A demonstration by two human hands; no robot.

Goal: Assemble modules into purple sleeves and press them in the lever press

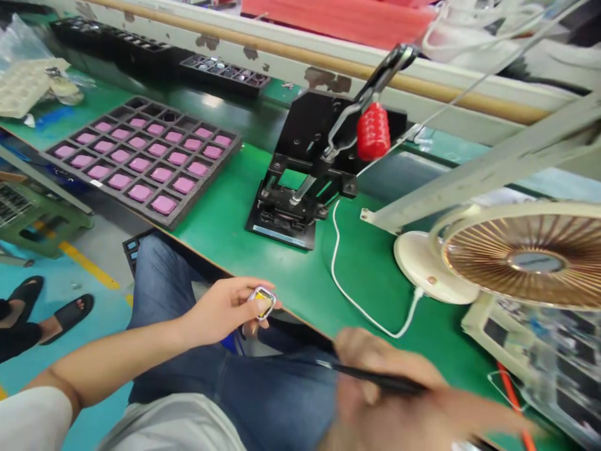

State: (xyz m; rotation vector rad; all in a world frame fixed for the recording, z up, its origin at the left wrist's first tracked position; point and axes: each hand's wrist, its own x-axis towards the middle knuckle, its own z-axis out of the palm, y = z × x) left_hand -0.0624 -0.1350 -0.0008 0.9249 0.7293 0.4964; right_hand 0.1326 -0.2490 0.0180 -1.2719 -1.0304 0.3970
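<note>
My left hand (pixel 235 307) is closed around a small watch case (pixel 261 302) with a light rounded-square frame and a yellow part inside. The thumb lies over its face, just above my lap at the bench's front edge. My right hand (pixel 366 347), smeared by motion, grips slim black tweezers (pixel 394 380). Their thin tip points left toward the watch case, apart from it. Beyond my hands a black toggle-clamp press fixture (pixel 300 163) with a red-covered handle (pixel 374 131) stands on the green bench (pixel 291 275).
A dark compartment tray (pixel 178 216) of pink pieces lies at left. On the right stand a desk fan (pixel 535 260), its white cable (pixel 335 250) and a cream tray (pixel 488 332). A metal rail (pixel 291 59) crosses behind. A person's feet in black sandals (pixel 68 316) show at left.
</note>
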